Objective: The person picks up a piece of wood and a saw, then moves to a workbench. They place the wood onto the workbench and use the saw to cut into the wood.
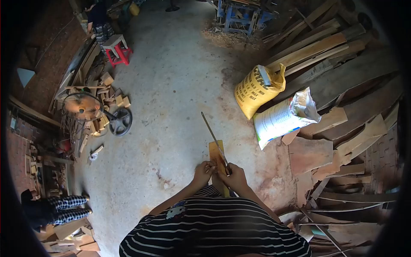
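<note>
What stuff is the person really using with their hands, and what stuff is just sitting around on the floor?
In use:
- wooden strip, held by the left hand
- thin metal blade, gripped by the right hand and laid across the strip

Just lying about:
- yellow sack
- white sack
- stacked planks
- red stool
- wood offcuts
- black wheel

soft daylight, fisheye warp, dark vignetted edges
</note>
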Demonstrator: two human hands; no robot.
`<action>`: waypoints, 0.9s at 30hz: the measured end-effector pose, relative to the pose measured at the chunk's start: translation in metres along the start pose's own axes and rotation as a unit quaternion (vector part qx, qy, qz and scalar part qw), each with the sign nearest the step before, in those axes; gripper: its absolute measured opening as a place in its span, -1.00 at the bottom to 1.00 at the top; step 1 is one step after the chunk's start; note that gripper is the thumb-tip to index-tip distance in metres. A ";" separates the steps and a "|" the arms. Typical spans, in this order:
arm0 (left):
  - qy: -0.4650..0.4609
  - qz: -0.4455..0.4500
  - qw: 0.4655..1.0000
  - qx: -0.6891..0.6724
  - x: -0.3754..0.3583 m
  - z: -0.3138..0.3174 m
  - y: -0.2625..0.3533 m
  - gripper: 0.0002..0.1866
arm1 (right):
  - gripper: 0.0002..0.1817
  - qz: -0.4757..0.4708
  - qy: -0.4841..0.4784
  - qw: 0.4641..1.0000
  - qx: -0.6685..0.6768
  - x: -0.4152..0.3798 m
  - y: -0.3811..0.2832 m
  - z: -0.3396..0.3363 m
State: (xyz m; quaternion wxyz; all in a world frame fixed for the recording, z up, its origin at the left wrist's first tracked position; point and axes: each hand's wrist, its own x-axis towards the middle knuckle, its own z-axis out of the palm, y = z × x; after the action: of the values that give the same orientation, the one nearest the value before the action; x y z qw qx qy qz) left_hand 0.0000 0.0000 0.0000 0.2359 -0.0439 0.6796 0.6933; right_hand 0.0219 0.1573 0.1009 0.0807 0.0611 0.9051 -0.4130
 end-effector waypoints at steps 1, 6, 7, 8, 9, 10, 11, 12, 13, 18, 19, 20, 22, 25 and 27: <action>-0.014 0.002 0.999 0.031 -0.004 0.011 0.011 -0.84 | -0.61 0.004 0.028 1.000 0.013 -0.007 0.002 -0.009; -0.083 0.125 0.969 0.196 0.136 -0.011 0.073 -0.82 | -0.62 0.074 0.108 0.987 0.091 0.115 -0.010 -0.035; -0.109 0.133 0.962 0.214 0.157 -0.009 0.077 -0.82 | -0.62 0.079 0.114 0.985 0.101 0.130 -0.006 -0.039; -0.135 0.141 0.953 0.231 0.179 -0.007 0.079 -0.81 | -0.62 0.071 0.131 0.981 0.122 0.145 -0.002 -0.044; -0.130 0.151 0.957 0.210 0.199 -0.002 0.083 -0.78 | -0.63 0.065 0.149 0.976 0.144 0.162 0.003 -0.049; -0.142 0.144 0.956 0.213 0.223 0.000 0.089 -0.77 | -0.63 0.083 0.147 0.975 0.145 0.184 0.011 -0.057; -0.155 0.136 0.955 0.215 0.247 0.002 0.096 -0.76 | -0.63 0.091 0.146 0.975 0.139 0.208 0.020 -0.065; -0.150 0.188 0.935 0.262 0.277 0.002 0.103 -0.77 | -0.63 0.086 0.153 0.973 0.149 0.231 0.025 -0.073; -0.156 0.193 0.931 0.270 0.306 0.003 0.112 -0.77 | -0.63 0.077 0.161 0.971 0.156 0.257 0.028 -0.084; -0.168 0.174 0.947 0.211 0.416 0.006 0.191 -0.86 | -0.65 0.096 0.149 0.969 0.171 0.372 0.029 -0.133; -0.166 0.179 0.946 0.212 0.440 0.004 0.204 -0.86 | -0.65 0.086 0.145 0.972 0.162 0.399 0.034 -0.145; -0.159 0.067 0.980 0.096 0.458 0.000 0.215 -0.84 | -0.65 0.084 0.141 0.973 0.162 0.424 0.037 -0.156; -0.135 -0.027 0.988 -0.073 0.484 -0.008 0.244 -0.81 | -0.67 0.100 0.129 0.965 0.206 0.471 0.038 -0.174; -0.078 0.001 0.992 -0.100 0.534 -0.025 0.259 -0.83 | -0.69 0.084 0.107 0.969 0.205 0.540 0.040 -0.186; -0.038 -0.017 0.989 -0.143 0.568 -0.036 0.262 -0.82 | -0.69 0.085 0.086 0.973 0.197 0.590 0.049 -0.187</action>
State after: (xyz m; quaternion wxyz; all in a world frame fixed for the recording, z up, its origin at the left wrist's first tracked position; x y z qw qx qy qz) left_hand -0.6139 0.1261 0.0224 0.2647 -0.0624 0.5633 0.7802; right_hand -0.5648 0.3565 0.0694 0.0238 0.1876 0.8009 -0.5682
